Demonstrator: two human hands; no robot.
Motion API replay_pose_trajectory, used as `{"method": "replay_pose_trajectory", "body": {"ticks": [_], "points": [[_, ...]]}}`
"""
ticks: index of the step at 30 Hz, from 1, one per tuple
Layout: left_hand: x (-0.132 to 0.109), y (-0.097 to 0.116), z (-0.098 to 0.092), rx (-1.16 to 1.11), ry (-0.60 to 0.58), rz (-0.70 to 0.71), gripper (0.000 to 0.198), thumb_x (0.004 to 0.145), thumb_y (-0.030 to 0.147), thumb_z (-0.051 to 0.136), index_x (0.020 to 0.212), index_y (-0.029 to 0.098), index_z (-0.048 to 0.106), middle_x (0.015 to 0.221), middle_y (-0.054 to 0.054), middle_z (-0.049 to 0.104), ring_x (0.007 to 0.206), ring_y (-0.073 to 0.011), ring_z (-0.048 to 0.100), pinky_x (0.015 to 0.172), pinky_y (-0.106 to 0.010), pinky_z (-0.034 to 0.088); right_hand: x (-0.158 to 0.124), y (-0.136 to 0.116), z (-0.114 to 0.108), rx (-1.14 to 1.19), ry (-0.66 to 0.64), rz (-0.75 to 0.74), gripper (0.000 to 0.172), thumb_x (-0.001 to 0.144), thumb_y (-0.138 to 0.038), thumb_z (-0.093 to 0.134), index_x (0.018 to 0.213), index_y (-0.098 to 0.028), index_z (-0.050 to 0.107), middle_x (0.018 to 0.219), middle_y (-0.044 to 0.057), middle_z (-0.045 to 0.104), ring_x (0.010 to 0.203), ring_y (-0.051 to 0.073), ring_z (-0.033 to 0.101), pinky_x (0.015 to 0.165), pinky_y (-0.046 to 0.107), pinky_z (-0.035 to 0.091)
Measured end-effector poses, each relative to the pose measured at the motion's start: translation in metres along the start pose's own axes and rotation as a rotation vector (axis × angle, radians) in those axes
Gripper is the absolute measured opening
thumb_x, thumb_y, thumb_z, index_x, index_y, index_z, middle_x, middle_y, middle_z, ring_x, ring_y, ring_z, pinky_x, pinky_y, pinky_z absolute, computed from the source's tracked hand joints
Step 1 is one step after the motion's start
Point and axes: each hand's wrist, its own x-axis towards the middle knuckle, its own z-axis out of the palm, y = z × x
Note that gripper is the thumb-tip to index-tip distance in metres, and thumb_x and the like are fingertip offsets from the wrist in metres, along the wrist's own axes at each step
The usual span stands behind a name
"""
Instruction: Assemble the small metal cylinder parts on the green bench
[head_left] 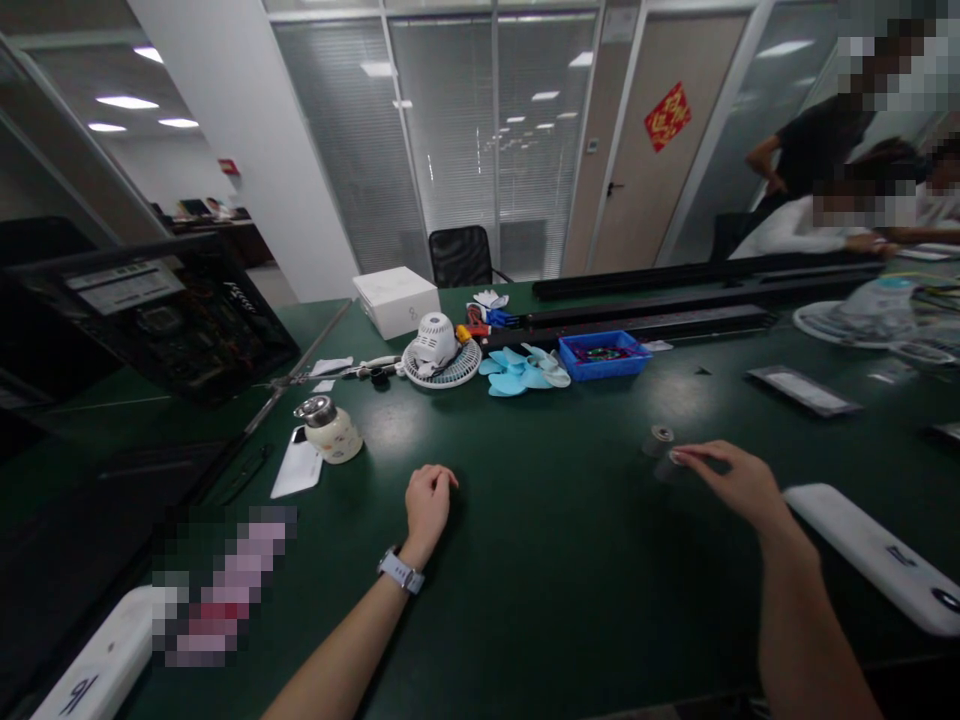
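Observation:
My right hand [739,488] pinches the top of a small grey cylinder [664,468] between thumb and fingertips, low over the green table [540,560]. A second small cylinder [658,437], with a metallic-looking round top, stands just behind it. Both are too small and blurred to tell their kind. My left hand [428,507] rests on the table with its fingers curled in, and nothing shows in it. A pale watch [401,570] is on that wrist. Nearest to the left hand is a cream jar [331,430] with a silver lid, partly over a white phone-like slab [296,470].
White elongated cases lie at right [874,555] and lower left. Farther back are a white fan [439,350], blue fan blades [517,370], a blue tray [604,356] and a white box [397,300]. An opened black device [161,320] stands left. People sit and stand at far right.

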Motion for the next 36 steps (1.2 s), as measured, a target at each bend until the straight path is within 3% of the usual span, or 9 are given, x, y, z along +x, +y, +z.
{"method": "replay_pose_trajectory", "body": {"ticks": [4, 9, 12, 17, 23, 25, 29, 32, 36], "points": [[0.000, 0.000, 0.000, -0.003, -0.009, -0.009, 0.031, 0.082, 0.025, 0.041, 0.059, 0.022, 0.062, 0.075, -0.002, 0.064, 0.083, -0.0210, 0.056, 0.079, -0.033, 0.040, 0.001, -0.004, -0.003, -0.018, -0.044, 0.027, 0.046, 0.073, -0.066, 0.055, 0.087, -0.026, 0.075, 0.094, 0.007, 0.072, 0.090, 0.028, 0.065, 0.084, 0.043, 0.049], [-0.001, 0.003, 0.000, -0.004, -0.005, -0.019, 0.030, 0.081, 0.024, 0.041, 0.059, 0.022, 0.062, 0.075, -0.002, 0.065, 0.084, -0.0210, 0.056, 0.080, -0.033, 0.041, 0.007, -0.015, -0.003, -0.109, 0.090, 0.063, 0.073, 0.070, -0.068, 0.060, 0.127, -0.022, 0.062, 0.112, 0.013, 0.068, 0.105, 0.033, 0.061, 0.089, 0.045, 0.047], [-0.001, 0.003, 0.000, -0.007, -0.009, -0.018, 0.030, 0.081, 0.024, 0.042, 0.059, 0.022, 0.062, 0.075, -0.002, 0.065, 0.084, -0.0209, 0.056, 0.080, -0.033, 0.041, 0.018, -0.022, 0.012, -0.203, 0.087, 0.189, 0.086, 0.069, -0.072, 0.058, 0.134, -0.016, 0.056, 0.117, 0.017, 0.067, 0.108, 0.037, 0.061, 0.088, 0.048, 0.047], [0.000, 0.004, 0.000, -0.009, -0.009, -0.023, 0.030, 0.081, 0.024, 0.042, 0.060, 0.022, 0.063, 0.075, -0.002, 0.065, 0.083, -0.0208, 0.056, 0.079, -0.033, 0.041, 0.031, -0.028, 0.035, -0.323, 0.063, 0.275, 0.068, 0.073, -0.058, 0.061, 0.126, -0.016, 0.062, 0.094, 0.015, 0.074, 0.096, 0.036, 0.065, 0.086, 0.051, 0.044], [0.001, 0.004, 0.001, -0.006, -0.006, -0.057, 0.029, 0.080, 0.023, 0.042, 0.060, 0.022, 0.064, 0.078, -0.002, 0.067, 0.086, -0.0210, 0.057, 0.080, -0.033, 0.040, 0.022, -0.087, 0.053, -0.220, 0.334, -0.013, 0.053, 0.077, -0.048, 0.062, 0.122, -0.020, 0.059, 0.096, 0.010, 0.074, 0.107, 0.031, 0.060, 0.104, 0.054, 0.025], [0.000, 0.003, 0.001, -0.001, -0.005, -0.057, 0.029, 0.080, 0.023, 0.042, 0.060, 0.022, 0.063, 0.078, -0.002, 0.067, 0.086, -0.0211, 0.057, 0.079, -0.032, 0.041, 0.012, -0.120, 0.071, -0.084, 0.263, -0.152, 0.044, 0.077, -0.048, 0.064, 0.112, -0.022, 0.063, 0.107, 0.009, 0.072, 0.108, 0.028, 0.061, 0.106, 0.053, 0.024], [0.000, 0.005, 0.000, 0.003, -0.009, -0.033, 0.030, 0.081, 0.022, 0.042, 0.060, 0.022, 0.063, 0.076, -0.002, 0.067, 0.085, -0.0210, 0.056, 0.080, -0.033, 0.041, -0.016, -0.173, 0.111, 0.173, -0.060, -0.307, 0.031, 0.074, -0.051, 0.070, 0.090, -0.025, 0.067, 0.124, 0.007, 0.065, 0.111, 0.028, 0.061, 0.107, 0.055, 0.027], [-0.001, 0.009, 0.000, -0.011, 0.012, 0.052, 0.028, 0.084, 0.022, 0.045, 0.068, 0.023, 0.068, 0.082, -0.002, 0.068, 0.093, -0.0217, 0.054, 0.089, -0.036, 0.041, -0.034, -0.188, 0.130, 0.263, -0.189, -0.340, 0.038, 0.073, -0.049, 0.072, 0.103, -0.027, 0.064, 0.116, 0.005, 0.069, 0.118, 0.028, 0.057, 0.109, 0.057, 0.025], [-0.011, 0.023, 0.004, -0.025, 0.004, 0.231, 0.019, 0.087, 0.033, 0.057, 0.096, 0.028, 0.073, 0.114, -0.005, 0.061, 0.114, -0.0238, 0.046, 0.102, -0.041, 0.037, -0.043, -0.186, 0.142, 0.323, -0.213, -0.347, 0.059, 0.075, -0.045, 0.071, 0.127, -0.028, 0.050, 0.104, 0.003, 0.073, 0.121, 0.027, 0.056, 0.111, 0.059, 0.022]]}}
